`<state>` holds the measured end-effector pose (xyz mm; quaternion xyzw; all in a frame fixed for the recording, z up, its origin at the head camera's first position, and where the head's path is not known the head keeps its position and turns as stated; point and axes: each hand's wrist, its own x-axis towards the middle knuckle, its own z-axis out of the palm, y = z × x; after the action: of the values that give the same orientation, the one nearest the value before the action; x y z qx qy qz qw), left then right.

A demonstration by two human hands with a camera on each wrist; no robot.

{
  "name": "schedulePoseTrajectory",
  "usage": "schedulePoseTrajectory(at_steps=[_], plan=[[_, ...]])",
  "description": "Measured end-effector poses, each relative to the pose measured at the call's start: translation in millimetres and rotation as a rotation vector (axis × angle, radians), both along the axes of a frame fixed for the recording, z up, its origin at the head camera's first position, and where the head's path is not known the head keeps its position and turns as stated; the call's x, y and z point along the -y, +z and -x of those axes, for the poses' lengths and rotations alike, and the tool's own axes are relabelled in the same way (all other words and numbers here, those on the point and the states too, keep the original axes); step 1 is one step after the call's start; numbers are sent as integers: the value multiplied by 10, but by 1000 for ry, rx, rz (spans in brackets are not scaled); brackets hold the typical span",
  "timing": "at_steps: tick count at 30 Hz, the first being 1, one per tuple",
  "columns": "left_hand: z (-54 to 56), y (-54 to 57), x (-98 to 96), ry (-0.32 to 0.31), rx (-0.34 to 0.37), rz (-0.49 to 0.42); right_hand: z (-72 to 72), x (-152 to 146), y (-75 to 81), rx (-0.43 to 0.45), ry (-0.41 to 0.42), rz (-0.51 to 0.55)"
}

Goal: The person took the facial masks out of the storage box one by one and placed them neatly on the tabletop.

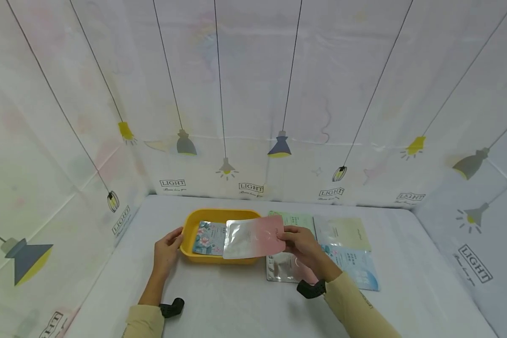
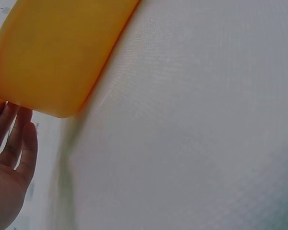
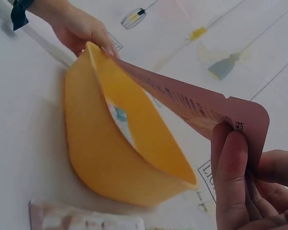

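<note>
In the head view, a pink-and-silver sheet-mask packet (image 1: 253, 237) hangs over the right part of a yellow plastic basin (image 1: 226, 259). My right hand (image 1: 302, 244) pinches its right end between thumb and fingers; the right wrist view shows this grip (image 3: 245, 182) close up, with the packet (image 3: 192, 98) slanting across the basin's opening (image 3: 101, 143). My left hand (image 1: 166, 251) holds the basin's left rim, fingertips at the edge in the left wrist view. Inside the basin lies a blue floral packet (image 1: 210, 238), partly hidden under the pink one.
Right of the basin several packets lie on the white table (image 1: 219, 300): a green one (image 1: 297, 219), a yellowish one (image 1: 348, 232), a blue one (image 1: 355, 267) and a silver-pink one (image 1: 283, 267), partly covered by my right hand. A lamp-printed cloth (image 1: 253, 94) hangs behind.
</note>
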<state>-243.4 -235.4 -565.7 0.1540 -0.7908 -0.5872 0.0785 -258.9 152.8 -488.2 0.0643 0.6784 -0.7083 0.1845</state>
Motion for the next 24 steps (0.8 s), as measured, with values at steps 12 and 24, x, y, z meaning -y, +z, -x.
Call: schedulePoseTrajectory(at_steps=[12, 24], plan=[[-17, -21, -13, 5, -7, -8, -257, -530, -135, 14, 18, 8], [-19, 5, -20, 5, -15, -6, -594, -1010, -375, 76, 46, -11]])
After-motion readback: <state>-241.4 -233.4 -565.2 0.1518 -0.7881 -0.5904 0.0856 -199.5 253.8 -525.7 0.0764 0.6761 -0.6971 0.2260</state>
